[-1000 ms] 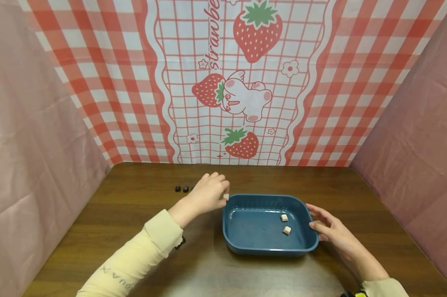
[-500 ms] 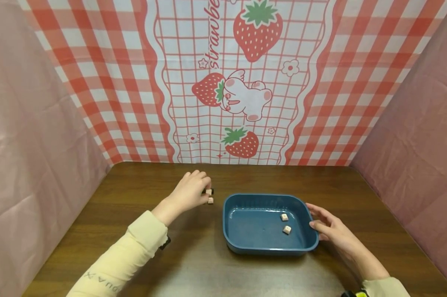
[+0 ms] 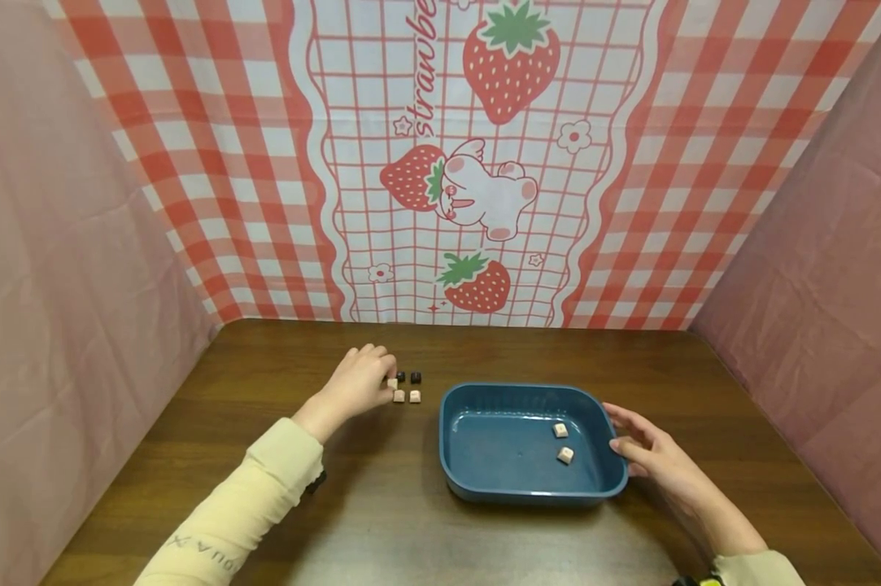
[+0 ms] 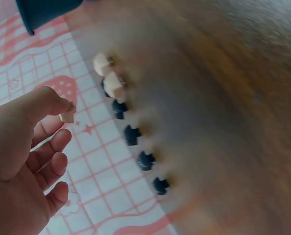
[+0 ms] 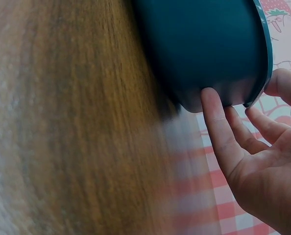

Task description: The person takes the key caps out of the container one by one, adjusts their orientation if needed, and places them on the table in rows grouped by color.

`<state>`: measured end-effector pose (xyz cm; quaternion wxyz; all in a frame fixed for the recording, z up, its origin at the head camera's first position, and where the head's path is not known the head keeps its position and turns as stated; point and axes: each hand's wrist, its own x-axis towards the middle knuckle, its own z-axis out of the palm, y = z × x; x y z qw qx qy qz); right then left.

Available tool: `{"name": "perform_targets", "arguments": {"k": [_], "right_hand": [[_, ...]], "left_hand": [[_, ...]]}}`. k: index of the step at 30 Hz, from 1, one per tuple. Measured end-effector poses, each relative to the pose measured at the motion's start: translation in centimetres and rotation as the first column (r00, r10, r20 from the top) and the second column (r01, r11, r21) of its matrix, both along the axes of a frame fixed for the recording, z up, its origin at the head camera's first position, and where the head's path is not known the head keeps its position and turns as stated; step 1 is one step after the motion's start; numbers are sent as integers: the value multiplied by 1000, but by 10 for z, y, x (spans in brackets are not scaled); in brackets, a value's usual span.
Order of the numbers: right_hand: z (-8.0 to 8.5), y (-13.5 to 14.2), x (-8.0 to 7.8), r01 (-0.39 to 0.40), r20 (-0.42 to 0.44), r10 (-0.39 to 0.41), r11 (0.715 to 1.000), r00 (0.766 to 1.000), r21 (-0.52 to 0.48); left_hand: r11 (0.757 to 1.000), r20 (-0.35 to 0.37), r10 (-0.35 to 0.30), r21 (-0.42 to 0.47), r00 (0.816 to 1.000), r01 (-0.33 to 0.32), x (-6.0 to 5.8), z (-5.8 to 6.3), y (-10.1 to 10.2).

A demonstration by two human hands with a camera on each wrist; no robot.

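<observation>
My left hand [image 3: 351, 389] is left of the blue plastic tub [image 3: 534, 495], pinching a cream keycap [image 4: 67, 116] between thumb and index finger. The other fingers are loosely bent. Just in front of that hand, two more cream keycaps [image 3: 415, 396] sit on the table beside black keycaps [image 3: 416, 378]. The left wrist view shows several black keycaps [image 4: 132, 135] in a row, most hidden by the hand in the head view. My right hand [image 3: 663, 464] grips the tub's right end, thumb at the rim and fingers against the outer wall [image 5: 204, 58].
Inside the tub lie two cream keycaps [image 3: 565, 456], toward its right side. The brown wooden table [image 3: 264, 358] ends at a strawberry-patterned checked cloth [image 3: 477, 195] behind, with pink cloths [image 3: 81, 244] at both sides.
My left hand has moved left from beside the tub's rim with the cream keycap, baring two cream and two black keycaps on the table. The right hand and tub stay put.
</observation>
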<state>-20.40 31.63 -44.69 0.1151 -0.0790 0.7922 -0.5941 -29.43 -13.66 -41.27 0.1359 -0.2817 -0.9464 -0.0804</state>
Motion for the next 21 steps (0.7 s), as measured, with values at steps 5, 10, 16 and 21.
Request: {"name": "perform_targets", "arguments": {"k": [5, 10, 16, 21], "right_hand": [[-1, 0, -1, -7, -7, 7, 1000, 1000, -3], [-1, 1, -1, -4, -3, 4, 1000, 1000, 0], [-1, 1, -1, -1, 2, 1, 1000, 1000, 0], [-1, 2, -2, -7, -1, 7, 1000, 1000, -5]], "left_hand": [[999, 23, 24, -38, 999, -23, -4, -10, -5], [996, 63, 58, -72, 996, -53, -8, -18, -9], [997, 72, 53, -68, 996, -48, -12, -26, -12], [996, 68, 52, -70, 996, -47, -14, -32, -13]]}}
